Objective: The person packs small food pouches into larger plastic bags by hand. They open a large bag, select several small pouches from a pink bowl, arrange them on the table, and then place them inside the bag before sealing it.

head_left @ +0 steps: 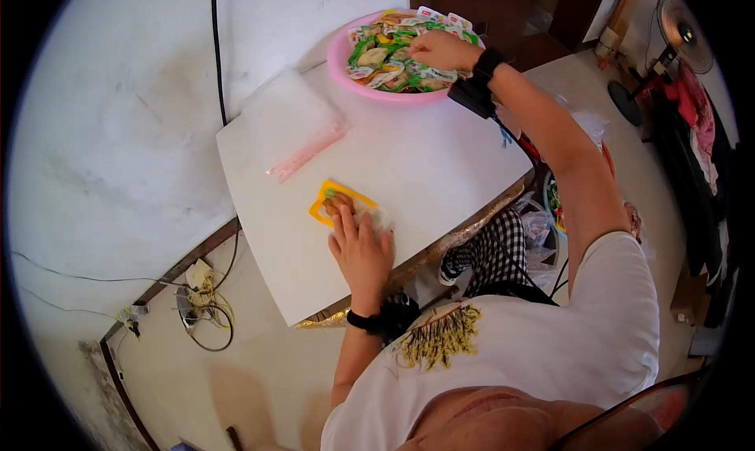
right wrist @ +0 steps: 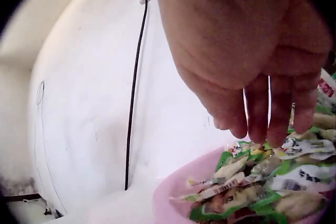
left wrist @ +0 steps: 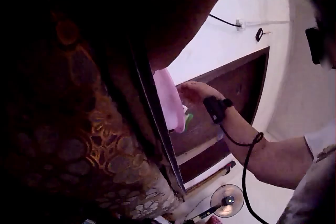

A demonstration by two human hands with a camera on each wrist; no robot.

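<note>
A pink basin (head_left: 340, 72) heaped with small green-and-white food packets (head_left: 385, 56) stands at the table's far end. Over this heap hovers my right hand (head_left: 447, 51). In the right wrist view the right hand (right wrist: 247, 61) has its fingers pointing down, loosely straight, just above the packets (right wrist: 231, 182), and nothing shows in its grasp. My left hand (head_left: 363, 250) lies on the white table, its fingertips touching a yellow-edged packet (head_left: 317, 212) with brown and green contents. The left wrist view is mostly dark, and the left hand's fingers are hidden there.
A stack of clear plastic bags (head_left: 291, 113) with pink edges lies left of the basin on the white tabletop (head_left: 425, 156). A wall with a black cable (head_left: 218, 50) borders the table's left side. Bags and containers (head_left: 543, 223) sit below on the right; a fan (head_left: 686, 34) stands farther off.
</note>
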